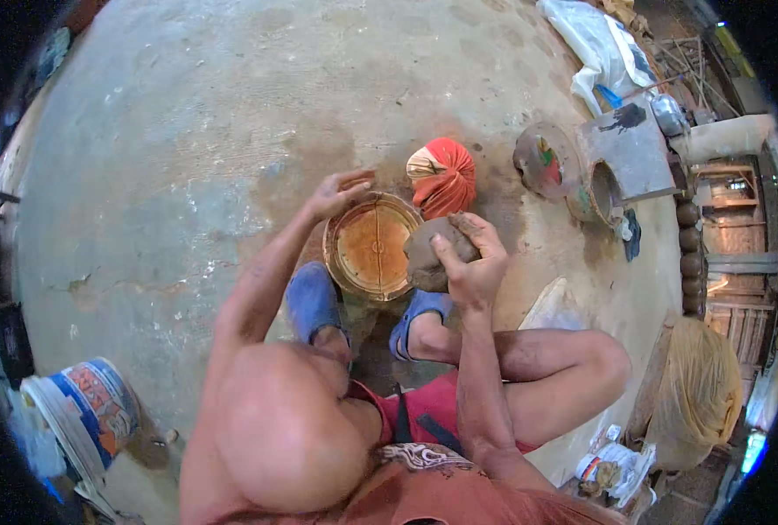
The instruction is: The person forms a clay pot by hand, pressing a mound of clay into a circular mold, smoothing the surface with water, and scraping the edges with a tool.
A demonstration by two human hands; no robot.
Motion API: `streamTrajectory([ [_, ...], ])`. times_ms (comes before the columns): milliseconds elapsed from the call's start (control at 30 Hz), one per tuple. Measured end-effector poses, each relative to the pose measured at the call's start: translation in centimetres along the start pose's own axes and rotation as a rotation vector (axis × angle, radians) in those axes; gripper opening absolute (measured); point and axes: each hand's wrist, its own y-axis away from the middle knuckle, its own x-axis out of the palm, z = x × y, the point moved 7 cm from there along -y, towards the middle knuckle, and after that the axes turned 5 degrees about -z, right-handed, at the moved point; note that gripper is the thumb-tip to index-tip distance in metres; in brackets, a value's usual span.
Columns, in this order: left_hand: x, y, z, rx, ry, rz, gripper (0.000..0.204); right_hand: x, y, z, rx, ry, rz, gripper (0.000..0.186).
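Note:
My right hand [478, 269] grips a grey-brown lump of wet clay [431, 255], with the thumb pressed on its near side and the fingers over its far right. The lump overlaps the right rim of a shallow round basin [373, 245], whose orange-brown inside has a line across the middle. My left hand [340, 194] is at the basin's far left rim, fingers stretched out to the right and holding nothing; whether they touch the rim I cannot tell. Just beyond the basin sits a round bundle wrapped in red and cream cloth [441, 178].
My feet in blue clogs [312, 297] flank the basin's near side. To the right stand a round clay-smeared piece [542, 166], a grey board [630, 153] and a cloth-covered container [695, 394]. A printed bucket [100, 407] is at the lower left.

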Motion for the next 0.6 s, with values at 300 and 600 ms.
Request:
streamTrajectory([
  [300, 3.1, -0.9, 4.7, -0.184, -0.161, 0.165, 0.045, 5.4, -1.0, 2.1, -0.155, 0.215, -0.020, 0.044],
  [600, 3.2, -1.2, 4.0, -0.107, -0.282, 0.096, 0.055, 16.0, 5.7, -6.3, -0.246, 0.512, 0.199, 0.047],
])
